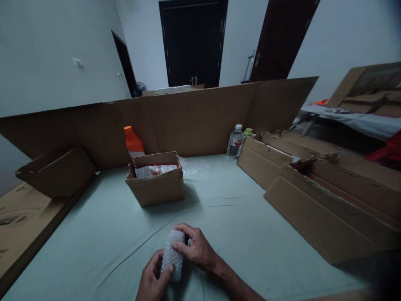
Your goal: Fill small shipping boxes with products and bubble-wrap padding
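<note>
A small oblong bundle in bubble wrap (174,256) is held between my two hands, low in the middle of the head view. My left hand (154,276) grips its lower left side, with the thumb lying across the front. On the upper right, my right hand (194,246) pinches the bundle between thumb and fingers. The wrap hides what is inside. Beyond my hands stands an open cardboard box (159,189) with red and white packets (156,169) in it. A loose sheet of bubble wrap (193,166) lies behind that box's right side.
An orange bottle (134,141) stands behind the box. At the back right are a clear water bottle (234,143) and a green-capped one (247,132). Long cardboard boxes (319,217) line the right side. Another box (59,173) sits at left. A cardboard panel (200,121) closes the rear.
</note>
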Motion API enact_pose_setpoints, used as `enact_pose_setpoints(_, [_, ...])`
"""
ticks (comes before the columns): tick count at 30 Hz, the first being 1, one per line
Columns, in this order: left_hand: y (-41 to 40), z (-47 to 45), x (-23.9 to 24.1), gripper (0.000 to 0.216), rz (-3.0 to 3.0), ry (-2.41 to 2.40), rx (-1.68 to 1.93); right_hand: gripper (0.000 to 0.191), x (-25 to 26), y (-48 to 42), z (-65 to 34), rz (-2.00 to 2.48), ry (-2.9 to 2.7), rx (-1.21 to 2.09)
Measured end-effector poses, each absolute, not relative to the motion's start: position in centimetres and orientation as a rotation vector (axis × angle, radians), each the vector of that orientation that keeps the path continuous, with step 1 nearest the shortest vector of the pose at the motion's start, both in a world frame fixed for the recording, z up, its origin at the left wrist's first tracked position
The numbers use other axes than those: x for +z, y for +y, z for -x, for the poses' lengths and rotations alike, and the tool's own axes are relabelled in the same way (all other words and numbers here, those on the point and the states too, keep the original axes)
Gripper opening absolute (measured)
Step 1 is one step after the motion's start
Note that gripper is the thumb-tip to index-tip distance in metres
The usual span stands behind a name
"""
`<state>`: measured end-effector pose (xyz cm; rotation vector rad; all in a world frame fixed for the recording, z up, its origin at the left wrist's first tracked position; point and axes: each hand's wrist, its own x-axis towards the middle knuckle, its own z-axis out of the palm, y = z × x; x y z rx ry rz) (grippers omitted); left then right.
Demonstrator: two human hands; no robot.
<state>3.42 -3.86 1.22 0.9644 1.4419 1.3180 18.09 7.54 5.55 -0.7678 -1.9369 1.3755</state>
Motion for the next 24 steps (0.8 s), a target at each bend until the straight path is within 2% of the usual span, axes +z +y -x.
enact_pose_setpoints(16, [-3.6,-2.7,-0.4,0.056,-1.014,1.457,1.301,0.031,4.4,8.0,-18.0,0.747,-1.939,1.519])
enact_pose_setpoints(24, [-3.1,-2.0,0.0,0.058,-1.003,1.476,1.358,0.028,4.7,7.9,-17.9,0.821,-1.840,1.454])
